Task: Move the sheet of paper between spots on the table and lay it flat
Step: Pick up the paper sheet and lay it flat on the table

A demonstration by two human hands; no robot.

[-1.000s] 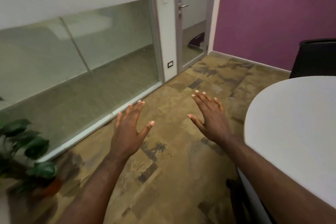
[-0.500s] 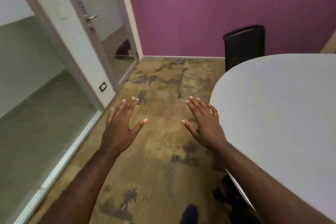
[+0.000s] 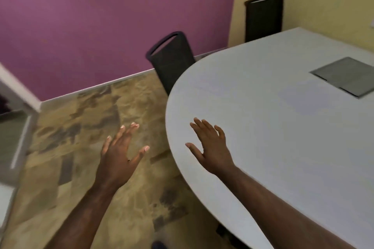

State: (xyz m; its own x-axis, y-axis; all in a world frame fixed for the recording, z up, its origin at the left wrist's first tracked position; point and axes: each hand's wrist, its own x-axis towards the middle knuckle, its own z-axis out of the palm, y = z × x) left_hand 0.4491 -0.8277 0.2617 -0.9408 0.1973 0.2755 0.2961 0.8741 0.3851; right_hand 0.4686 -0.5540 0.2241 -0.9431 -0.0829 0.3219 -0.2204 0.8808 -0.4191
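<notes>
No sheet of paper shows in the head view. The white table (image 3: 283, 131) with a rounded end fills the right half. My right hand (image 3: 210, 147) hovers over the table's rounded left end, palm down, fingers spread, holding nothing. My left hand (image 3: 119, 157) is held out over the floor to the left of the table, also palm down with fingers apart and nothing in it.
A grey cable hatch (image 3: 346, 76) is set into the tabletop at the far right. One black chair (image 3: 172, 60) stands at the table's far end by the purple wall, another black chair (image 3: 263, 16) by the yellow wall. Patterned brown floor (image 3: 81, 127) lies to the left.
My view has swung right, from the glass wall and door to the table. Both hands kept their spread pose; the right hand now sits over the table's end.
</notes>
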